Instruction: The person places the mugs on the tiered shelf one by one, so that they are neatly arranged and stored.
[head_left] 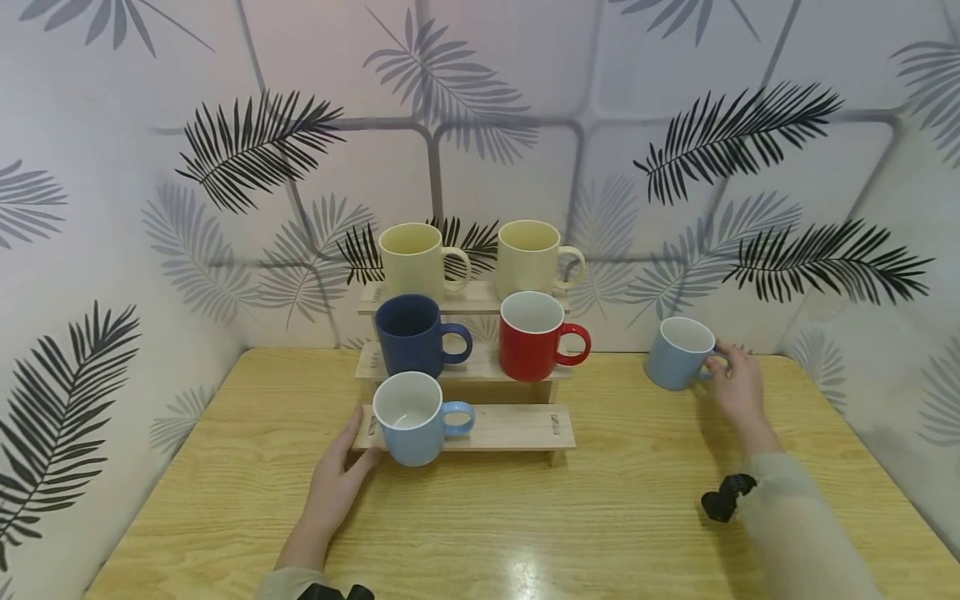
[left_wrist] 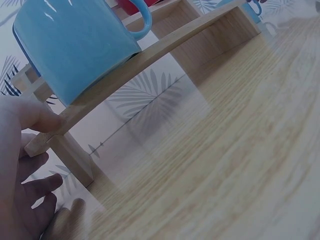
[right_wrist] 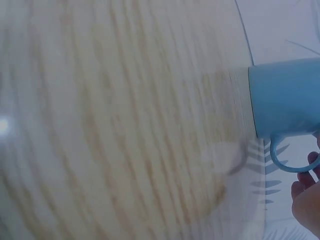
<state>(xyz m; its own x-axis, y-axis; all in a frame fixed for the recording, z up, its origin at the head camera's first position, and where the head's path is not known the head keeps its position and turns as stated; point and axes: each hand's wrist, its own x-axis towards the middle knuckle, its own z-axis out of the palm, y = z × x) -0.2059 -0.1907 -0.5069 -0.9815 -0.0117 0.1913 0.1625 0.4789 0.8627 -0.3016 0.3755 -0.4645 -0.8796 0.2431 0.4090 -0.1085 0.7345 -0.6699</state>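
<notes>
A light blue mug (head_left: pixel 670 360) stands upright at the back right of the table, and my right hand (head_left: pixel 738 390) pinches its handle (right_wrist: pixel 280 162). To its left is a three-step wooden rack (head_left: pixel 513 427). My left hand (head_left: pixel 333 483) grips the left end of the rack's lowest shelf, with the thumb (left_wrist: pixel 42 116) at the top edge and other fingers below. A second light blue mug (head_left: pixel 411 429) rests on that shelf close to this hand, its handle pointing right.
On the rack's middle step are a dark blue mug (head_left: pixel 411 337) and a red mug (head_left: pixel 529 340). Two cream mugs, the left one (head_left: pixel 412 262) and the right one (head_left: pixel 527 262), occupy the top step. A leaf-patterned wall (head_left: pixel 510 67) closes off the back of the wooden table (head_left: pixel 450 533).
</notes>
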